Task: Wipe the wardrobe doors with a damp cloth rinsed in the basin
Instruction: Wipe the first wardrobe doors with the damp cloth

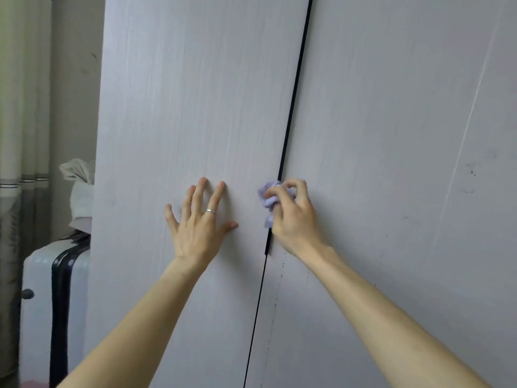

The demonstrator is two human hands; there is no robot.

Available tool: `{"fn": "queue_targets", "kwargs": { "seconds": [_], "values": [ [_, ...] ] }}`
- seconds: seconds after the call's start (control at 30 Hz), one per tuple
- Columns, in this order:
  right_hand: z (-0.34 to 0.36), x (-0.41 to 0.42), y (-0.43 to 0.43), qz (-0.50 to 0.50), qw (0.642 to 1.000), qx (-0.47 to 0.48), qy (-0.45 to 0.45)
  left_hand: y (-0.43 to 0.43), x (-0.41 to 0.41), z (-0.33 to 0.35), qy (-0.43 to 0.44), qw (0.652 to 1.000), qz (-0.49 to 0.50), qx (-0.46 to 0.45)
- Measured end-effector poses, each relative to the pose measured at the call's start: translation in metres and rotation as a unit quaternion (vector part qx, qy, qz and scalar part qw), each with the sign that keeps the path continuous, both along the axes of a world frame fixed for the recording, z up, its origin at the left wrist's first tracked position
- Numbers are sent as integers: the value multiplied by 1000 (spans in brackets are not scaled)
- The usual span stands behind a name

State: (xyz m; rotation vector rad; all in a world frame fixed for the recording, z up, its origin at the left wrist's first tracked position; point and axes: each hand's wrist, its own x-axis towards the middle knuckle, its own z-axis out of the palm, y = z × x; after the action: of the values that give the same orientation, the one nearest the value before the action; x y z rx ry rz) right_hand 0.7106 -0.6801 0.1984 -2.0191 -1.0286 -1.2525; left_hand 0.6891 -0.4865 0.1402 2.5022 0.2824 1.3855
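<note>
wardrobe doors [195, 107]: wiping step underway. cloth [270, 198] is bunched in right hand [293, 214] fingers at the seam [291, 121]; left hand [200, 219] fingers are spread flat just beside. next, likely wiped along the seam with steady pressure.

Soft, even daylight is filling the scene, with the pale curtain [23, 88] glowing at nine o'clock. No glare is showing on the matte wardrobe doors [195, 107]. The left hand [195, 219] is casting only a faint, diffuse shadow beneath its fingers. Wide-angle distortion is bowing the dark door gap [291, 121] and leaning the edges. Fine detail is looking slightly soft and smeared by compression.
</note>
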Motion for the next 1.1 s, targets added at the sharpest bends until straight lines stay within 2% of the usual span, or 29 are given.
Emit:
{"fn": "queue_targets", "kwargs": {
  "seconds": [0.1,0.17,0.23,0.33,0.43,0.5,0.53,0.57,0.7,0.8,0.9,0.97,1.0,1.03,1.07,1.1],
  "values": [
    [53,17,-34,-79,993,75,-52,-16,0,2,-3,1000,-16,3],
    [70,33,-48,-135,985,97,-44,-34,1,1,-63,996,-58,39],
    [56,45,-48,-140,984,103,-47,-53,8,-1,-119,983,-102,97],
    [-29,58,-41,-108,989,26,-94,-74,29,-16,-106,973,-113,168],
    [-116,55,-54,-76,992,-81,-66,-73,48,-36,-76,975,-98,184],
    [-122,50,-69,-66,981,-175,-56,-73,54,-42,-75,976,-91,183],
    [-106,50,-73,-75,978,-189,-44,-73,55,-44,-74,976,-90,183],
    [-83,53,-75,-78,982,-170,-32,-74,56,-45,-72,977,-89,181],
    [13,72,-74,-115,989,69,-63,-78,62,-47,-76,980,-70,171],
    [5,75,-67,-136,981,111,-88,-77,67,-48,-88,978,-65,178],
    [-90,77,-76,-132,986,36,-97,-79,68,-49,-93,979,-60,171],
    [-159,69,-91,-127,986,-95,-50,-77,67,-47,-92,979,-57,172],
    [-181,63,-103,-120,975,-182,-41,-77,66,-46,-90,979,-59,175],
    [-187,61,-114,-109,963,-245,-39,-77,64,-47,-87,978,-62,180],
    [-176,59,-121,-110,958,-263,-25,-76,63,-49,-88,977,-63,182],
    [-157,61,-123,-114,967,-228,-13,-77,63,-49,-89,977,-61,182]
  ]
}}
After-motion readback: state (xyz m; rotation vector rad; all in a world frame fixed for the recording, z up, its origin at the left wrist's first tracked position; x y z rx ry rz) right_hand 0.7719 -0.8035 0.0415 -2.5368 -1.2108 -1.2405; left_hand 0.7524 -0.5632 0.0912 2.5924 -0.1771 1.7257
